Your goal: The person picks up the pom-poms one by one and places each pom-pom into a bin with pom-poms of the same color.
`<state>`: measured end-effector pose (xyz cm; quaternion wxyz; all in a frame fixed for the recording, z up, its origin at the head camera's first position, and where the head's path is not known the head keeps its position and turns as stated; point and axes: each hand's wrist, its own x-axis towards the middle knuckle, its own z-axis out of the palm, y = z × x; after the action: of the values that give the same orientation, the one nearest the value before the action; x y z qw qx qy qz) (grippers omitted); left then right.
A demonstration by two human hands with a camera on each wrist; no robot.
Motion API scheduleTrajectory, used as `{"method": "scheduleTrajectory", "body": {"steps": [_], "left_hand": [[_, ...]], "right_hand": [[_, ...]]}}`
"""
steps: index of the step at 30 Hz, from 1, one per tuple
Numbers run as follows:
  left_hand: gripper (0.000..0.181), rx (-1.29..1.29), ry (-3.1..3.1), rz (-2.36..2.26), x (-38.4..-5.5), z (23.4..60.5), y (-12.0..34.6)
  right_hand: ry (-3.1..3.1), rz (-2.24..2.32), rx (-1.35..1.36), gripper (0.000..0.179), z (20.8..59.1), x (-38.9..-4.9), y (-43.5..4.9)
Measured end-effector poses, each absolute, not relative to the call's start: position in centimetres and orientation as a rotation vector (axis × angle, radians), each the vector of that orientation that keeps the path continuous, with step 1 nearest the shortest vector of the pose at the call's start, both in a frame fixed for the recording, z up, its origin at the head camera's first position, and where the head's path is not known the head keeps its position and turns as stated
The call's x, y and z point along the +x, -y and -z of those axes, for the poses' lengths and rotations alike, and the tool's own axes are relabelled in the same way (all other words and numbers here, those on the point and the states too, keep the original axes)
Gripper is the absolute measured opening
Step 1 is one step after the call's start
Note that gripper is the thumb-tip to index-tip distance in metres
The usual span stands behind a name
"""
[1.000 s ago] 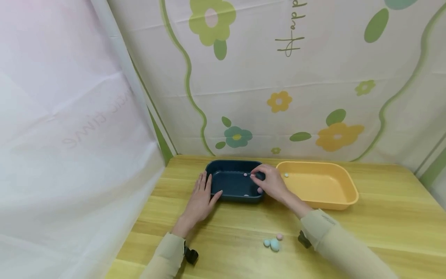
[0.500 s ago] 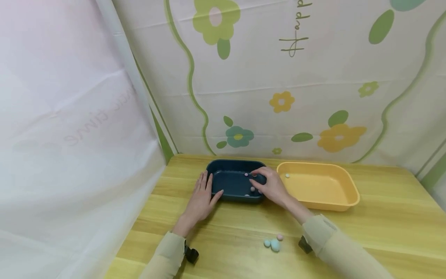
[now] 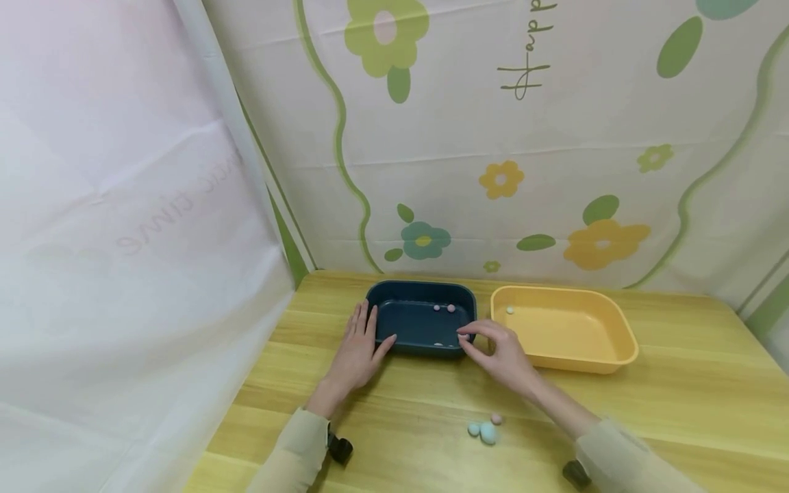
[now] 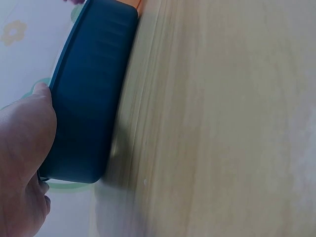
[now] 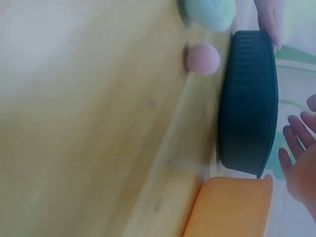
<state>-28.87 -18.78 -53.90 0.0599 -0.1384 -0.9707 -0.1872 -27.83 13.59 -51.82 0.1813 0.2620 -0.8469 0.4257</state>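
Observation:
My left hand (image 3: 353, 356) rests on the left end of the dark blue tray (image 3: 425, 350), fingers straight along its rim and thumb on the front edge. In the left wrist view the thumb lies on the tray's rim. My right hand (image 3: 502, 356) is at the tray's front right corner, where thumb and index finger pinch a small pink ball (image 3: 464, 336), mostly hidden by the fingertips. Inside the tray, a pink ball (image 3: 451, 308) and a smaller pinkish ball (image 3: 436, 308) lie near the back. Another pale ball (image 3: 438, 344) is partly hidden behind the front wall.
A yellow tray (image 3: 567, 361) stands right of the blue one, with a pale ball (image 3: 509, 311) in its back left corner. On the wooden table in front lie a large light blue ball (image 3: 488, 433), a smaller blue ball (image 3: 473, 428) and a pink ball (image 3: 496, 418).
My right hand has let go of a pink ball near the tray's back and moved toward me to the front right corner, onto another ball. The left hand stays in place.

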Motion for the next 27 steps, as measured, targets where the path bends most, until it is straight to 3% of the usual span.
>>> {"method": "scheduleTrajectory", "body": {"steps": [15,27], "left_hand": [[0.087,-0.416,2.939,0.565,-28.9,53.9,18.8],[0.086,-0.415,2.942,0.569,-28.8,53.9,18.7]], "right_hand": [[2.379,-1.029,0.945,0.052,53.4,-23.4,-18.6],[2.563,-1.038,0.967,0.051,54.4,-21.3,-20.4]]}}
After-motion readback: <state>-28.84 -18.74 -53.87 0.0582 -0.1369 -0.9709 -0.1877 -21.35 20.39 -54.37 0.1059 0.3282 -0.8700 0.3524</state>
